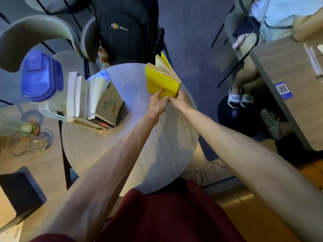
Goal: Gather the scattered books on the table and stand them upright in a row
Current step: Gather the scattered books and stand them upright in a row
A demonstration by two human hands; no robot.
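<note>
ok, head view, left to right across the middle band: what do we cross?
blue-lidded jug → standing books → yellow book, gripped at its near edge by left hand and right hand → white slides → QR sticker

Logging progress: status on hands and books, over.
Left hand and right hand both grip yellow book, pages fanned. Other books stand in row by pitcher, one leaning. Path between: bare table.

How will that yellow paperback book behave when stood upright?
Probably floppy: the yellow paperback book fans open above the left hand and right hand. Likely light: a pinch grip at its lower edge holds it. May splay when stood.
</note>
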